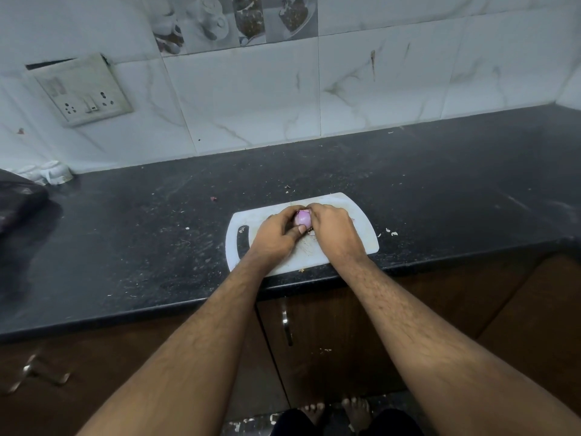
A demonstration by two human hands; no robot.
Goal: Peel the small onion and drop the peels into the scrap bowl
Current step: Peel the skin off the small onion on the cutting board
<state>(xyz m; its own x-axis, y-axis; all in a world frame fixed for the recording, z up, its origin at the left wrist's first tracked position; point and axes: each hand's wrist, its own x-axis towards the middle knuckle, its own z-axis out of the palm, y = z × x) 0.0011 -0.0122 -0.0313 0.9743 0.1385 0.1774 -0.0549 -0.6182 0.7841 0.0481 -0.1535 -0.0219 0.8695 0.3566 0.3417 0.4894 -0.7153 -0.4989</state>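
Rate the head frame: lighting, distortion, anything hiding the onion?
Head view: dim, bluish light, soft shadows, no hard glare. Wide-angle bend curves the counter edge and wall tiles. Centre fairly sharp, corners softer. Left hand and right hand cover most of the onion over the board; only a pink patch shows. No scrap bowl in frame.

Left hand [276,234] grips small onion [302,218] | right hand [333,229] pinches its top | both over white cutting board [361,221] | dark bench [157,231]
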